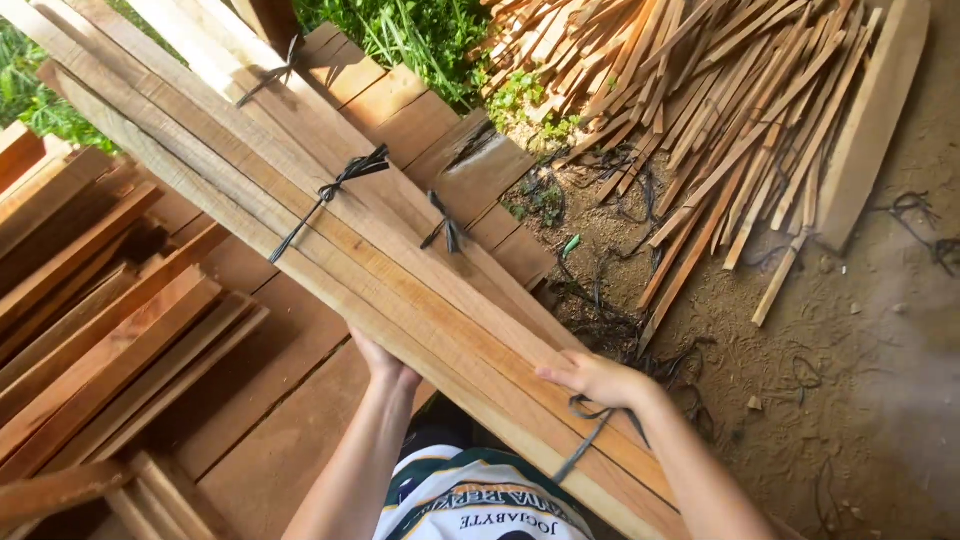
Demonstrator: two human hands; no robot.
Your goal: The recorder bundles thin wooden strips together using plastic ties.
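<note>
A bundle of long pale wooden planks [300, 200] runs diagonally from the upper left to the lower right, tied with black cord [345, 180] in several places. My left hand [382, 362] presses against the bundle's lower side from underneath, with its fingers hidden behind the wood. My right hand [590, 377] rests on the upper face of the bundle near its lower end, fingers curled over a plank edge, just above a dark cord [590, 440] wrapped around the planks.
Stacks of reddish boards [110, 330] lie below and left. A heap of thin wooden slats [740, 110] covers the upper right. Bare dirt ground [860, 370] with scattered black cords lies right. Green grass [420, 30] shows at top.
</note>
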